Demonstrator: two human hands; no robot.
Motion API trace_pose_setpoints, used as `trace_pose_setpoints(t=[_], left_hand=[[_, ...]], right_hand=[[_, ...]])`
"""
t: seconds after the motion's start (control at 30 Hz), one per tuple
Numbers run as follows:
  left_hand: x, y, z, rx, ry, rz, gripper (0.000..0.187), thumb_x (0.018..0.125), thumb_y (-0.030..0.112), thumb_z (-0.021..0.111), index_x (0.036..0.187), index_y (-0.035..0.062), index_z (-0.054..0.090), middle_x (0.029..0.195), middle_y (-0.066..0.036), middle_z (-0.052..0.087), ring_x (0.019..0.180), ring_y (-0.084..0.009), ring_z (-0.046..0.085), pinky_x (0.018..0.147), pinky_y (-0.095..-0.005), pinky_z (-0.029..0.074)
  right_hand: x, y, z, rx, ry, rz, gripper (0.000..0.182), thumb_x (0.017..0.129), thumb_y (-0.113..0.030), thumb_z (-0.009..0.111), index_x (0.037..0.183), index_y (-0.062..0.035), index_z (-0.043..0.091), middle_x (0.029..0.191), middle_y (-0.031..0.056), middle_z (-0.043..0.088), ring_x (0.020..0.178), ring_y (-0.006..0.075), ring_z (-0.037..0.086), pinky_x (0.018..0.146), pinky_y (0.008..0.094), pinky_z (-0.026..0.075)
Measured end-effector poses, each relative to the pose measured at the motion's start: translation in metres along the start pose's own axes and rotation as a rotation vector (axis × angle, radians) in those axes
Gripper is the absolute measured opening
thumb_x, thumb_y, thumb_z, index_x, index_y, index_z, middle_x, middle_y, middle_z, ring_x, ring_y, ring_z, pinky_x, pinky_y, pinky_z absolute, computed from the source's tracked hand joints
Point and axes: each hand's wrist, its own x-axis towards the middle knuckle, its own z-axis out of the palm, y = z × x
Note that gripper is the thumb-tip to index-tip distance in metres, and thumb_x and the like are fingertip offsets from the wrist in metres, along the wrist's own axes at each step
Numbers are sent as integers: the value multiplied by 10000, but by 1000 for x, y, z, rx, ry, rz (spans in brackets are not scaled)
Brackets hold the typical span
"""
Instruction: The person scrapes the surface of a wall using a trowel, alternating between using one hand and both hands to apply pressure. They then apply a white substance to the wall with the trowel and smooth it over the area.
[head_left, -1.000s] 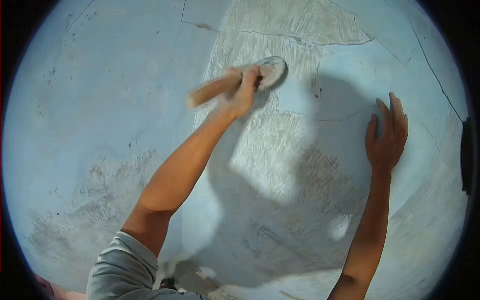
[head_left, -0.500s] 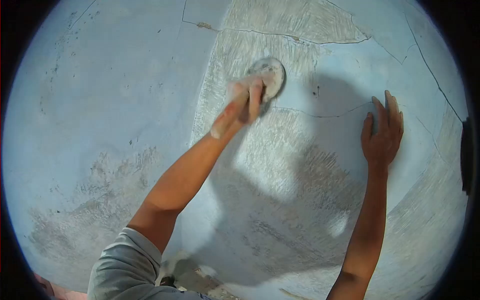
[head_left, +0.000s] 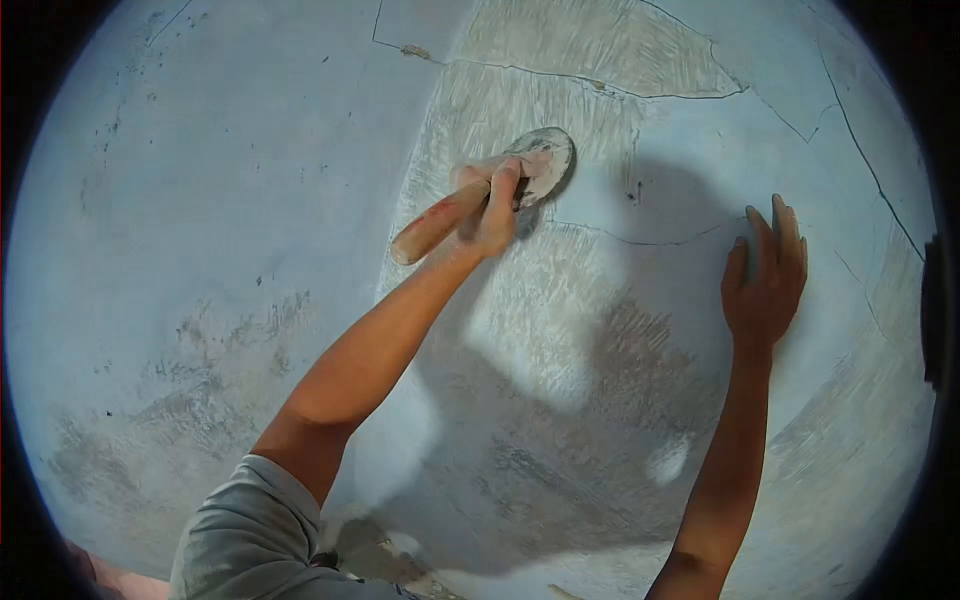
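My left hand (head_left: 488,205) is wrapped round the wooden handle of a hammer-like tool (head_left: 430,228) with a pale, rounded, worn head (head_left: 550,168). The head lies against the scratched patch of a light blue wall (head_left: 250,180), and the handle's end points down and left. Over on the right, my right hand (head_left: 765,270) rests on the wall with its fingers spread and nothing in it. A thin crack runs from near the tool's head towards the right fingertips.
Chipped, rough areas (head_left: 520,420) spread over the lower wall. Long cracks cross the top and upper right. A dark object (head_left: 935,315) stands at the right edge. Debris (head_left: 385,548) lies below, near the grey sleeve (head_left: 245,530). Shadows fall on the wall.
The tool's handle, blurred before, now shows clearly, and its head sits slightly lower and to the right. My right hand has barely moved. The view has shifted slightly.
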Motion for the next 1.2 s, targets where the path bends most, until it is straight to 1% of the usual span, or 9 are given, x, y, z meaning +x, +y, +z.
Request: trace_pose_setpoints(t=[0.1, 0.2, 0.4, 0.8, 0.9, 0.97, 1.0, 1.13, 1.2], left_hand=[[30, -12, 6, -12, 50, 75, 461, 1114, 295, 458, 1101, -26, 789, 1016, -155, 797, 927, -224, 701, 893, -347, 541], [30, 3, -1, 79, 37, -186, 490, 1096, 346, 471, 1105, -22, 794, 931, -133, 779, 823, -208, 658, 818, -341, 531], [30, 2, -1, 19, 33, 34, 478, 1078, 340, 475, 951, -10, 774, 740, -58, 683, 682, -180, 601, 680, -363, 499], [47, 22, -1, 167, 10, -56, 571, 1095, 419, 379, 1044, -3, 761, 977, -146, 766, 865, -256, 646, 928, -391, 510], [-30, -7, -9, 151, -86, -192, 600, 1128, 448, 329, 1162, -25, 697, 1182, -189, 743, 1061, -328, 678, 983, -413, 509], [-78, 2, 7, -29, -57, 171, 451, 1106, 280, 423, 976, -17, 736, 988, -188, 758, 979, -305, 728, 912, -407, 547], [-86, 5, 19, -98, 45, 147, 438, 1089, 265, 451, 901, -8, 738, 898, -181, 745, 833, -277, 701, 803, -417, 542], [-38, 0, 17, 177, 88, -138, 441, 1078, 307, 476, 980, -15, 762, 959, -111, 778, 842, -185, 668, 774, -352, 513], [-35, 4, 14, 219, 42, 7, 418, 1073, 292, 481, 977, -18, 745, 924, -102, 763, 857, -164, 677, 796, -326, 520]], right_hand=[[2, 1, 0, -9, 1, 0, 341, 1036, -215, 619, 1368, -199, 695, 1613, 37, 528, 1521, 250, 461, 1266, 516, 371], [2, 2, 0, 7, 1, -3, 339, 1036, -210, 616, 1365, -196, 696, 1613, 33, 532, 1521, 248, 465, 1263, 520, 372], [2, 1, 1, -27, -6, -1, 341, 1035, -220, 614, 1365, -199, 697, 1609, 29, 537, 1517, 248, 474, 1261, 516, 380], [1, 2, 2, -27, 11, 5, 334, 1029, -230, 611, 1347, -210, 710, 1588, 29, 558, 1501, 242, 493, 1264, 498, 383], [2, 0, -2, 14, 13, 20, 335, 1026, -224, 618, 1347, -208, 712, 1579, 29, 568, 1496, 245, 499, 1266, 492, 383], [3, 0, -1, 4, 11, 28, 336, 1026, -223, 620, 1349, -207, 711, 1577, 29, 569, 1495, 248, 500, 1265, 489, 384], [2, 1, -2, -2, 7, 23, 337, 1025, -223, 621, 1350, -207, 711, 1576, 29, 570, 1494, 249, 501, 1264, 488, 385], [1, 2, -1, -2, 13, 8, 334, 1028, -224, 621, 1348, -206, 712, 1569, 28, 576, 1489, 252, 506, 1259, 490, 391], [3, 3, 1, -6, 8, 2, 332, 1026, -224, 626, 1345, -205, 713, 1562, 29, 582, 1485, 253, 510, 1256, 490, 395]])
